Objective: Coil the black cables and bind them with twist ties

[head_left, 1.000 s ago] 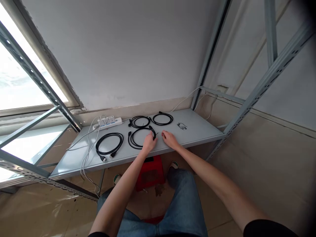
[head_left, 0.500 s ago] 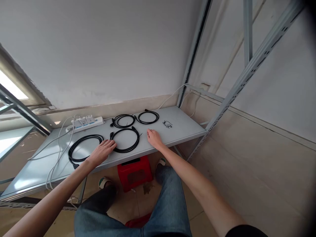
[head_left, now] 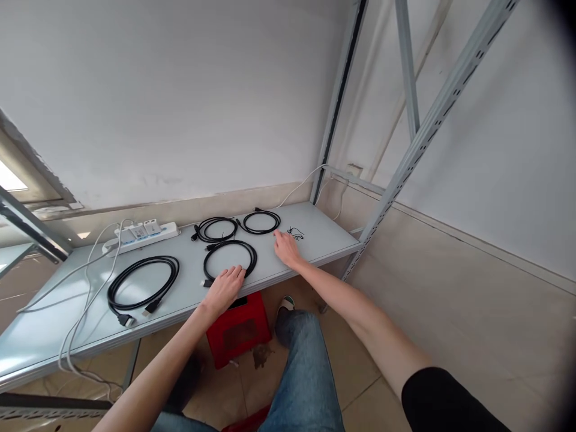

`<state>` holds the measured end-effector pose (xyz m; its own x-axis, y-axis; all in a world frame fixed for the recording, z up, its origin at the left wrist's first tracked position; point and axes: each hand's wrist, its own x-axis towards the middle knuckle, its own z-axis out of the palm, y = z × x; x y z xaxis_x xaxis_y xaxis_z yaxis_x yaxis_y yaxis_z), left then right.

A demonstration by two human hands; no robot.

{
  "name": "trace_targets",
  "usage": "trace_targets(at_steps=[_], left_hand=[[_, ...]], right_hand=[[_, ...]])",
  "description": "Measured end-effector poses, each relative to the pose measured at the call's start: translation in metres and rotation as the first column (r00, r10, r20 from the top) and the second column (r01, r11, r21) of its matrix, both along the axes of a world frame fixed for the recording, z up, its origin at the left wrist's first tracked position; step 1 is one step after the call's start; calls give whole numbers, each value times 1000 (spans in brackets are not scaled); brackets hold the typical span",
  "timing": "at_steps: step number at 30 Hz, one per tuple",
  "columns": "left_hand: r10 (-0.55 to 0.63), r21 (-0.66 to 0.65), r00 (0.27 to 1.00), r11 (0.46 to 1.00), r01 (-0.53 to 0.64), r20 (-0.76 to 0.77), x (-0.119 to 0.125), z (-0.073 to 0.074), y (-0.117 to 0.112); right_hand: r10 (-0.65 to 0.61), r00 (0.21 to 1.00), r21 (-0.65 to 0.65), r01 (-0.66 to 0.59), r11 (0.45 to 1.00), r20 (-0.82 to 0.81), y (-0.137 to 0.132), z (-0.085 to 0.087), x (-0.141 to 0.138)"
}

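Observation:
Several coiled black cables lie on a grey metal shelf (head_left: 315, 240). My left hand (head_left: 226, 284) rests flat at the front edge, fingers spread and touching the near rim of the middle coil (head_left: 229, 259). My right hand (head_left: 285, 247) lies open on the shelf to the right of that coil, close to a small black twist tie (head_left: 295, 233). Two smaller coils (head_left: 216, 228) (head_left: 261, 221) sit behind. A larger coil (head_left: 143, 284) lies to the left. Neither hand holds anything.
A white power strip (head_left: 140, 235) with white leads trailing off the front stands at the back left. Slotted steel uprights (head_left: 423, 132) frame the right end. A red stool (head_left: 236, 327) and my jeans-clad legs (head_left: 306, 372) are below the shelf.
My left hand moved from the gap beside the large coil rightwards to the front of the middle coil. My right hand slid back towards the twist tie. The view has swung right.

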<state>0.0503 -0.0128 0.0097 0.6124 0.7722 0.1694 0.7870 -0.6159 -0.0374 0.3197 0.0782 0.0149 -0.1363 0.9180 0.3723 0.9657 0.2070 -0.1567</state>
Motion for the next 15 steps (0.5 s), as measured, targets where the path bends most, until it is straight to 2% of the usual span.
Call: trace_targets(at_steps=[2, 4, 6, 8, 9, 11, 15], left_hand=[[5, 31, 1000, 1000, -5, 10, -9, -1, 6], [10, 51, 998, 999, -13, 58, -19, -2, 13], [30, 51, 993, 998, -36, 115, -24, -4, 18], [60, 40, 988, 997, -67, 142, -25, -6, 21], [67, 35, 988, 997, -73, 140, -25, -6, 21], [69, 26, 990, 997, -73, 126, -23, -7, 22], [64, 11, 990, 998, -66, 128, -23, -8, 23]], right_hand=[[-147, 988, 20, 149, 989, -54, 17, 6, 26], [-298, 947, -9, 300, 954, -121, 38, 10, 55], [-444, 881, -130, 427, 895, -166, 60, 10, 82], [-532, 825, -298, 468, 832, -190, 80, 8, 104], [-537, 820, -364, 447, 817, -199, 89, 6, 112], [-489, 849, -426, 374, 824, -200, 103, 0, 122], [-388, 907, -373, 307, 876, -165, 113, -16, 128]])
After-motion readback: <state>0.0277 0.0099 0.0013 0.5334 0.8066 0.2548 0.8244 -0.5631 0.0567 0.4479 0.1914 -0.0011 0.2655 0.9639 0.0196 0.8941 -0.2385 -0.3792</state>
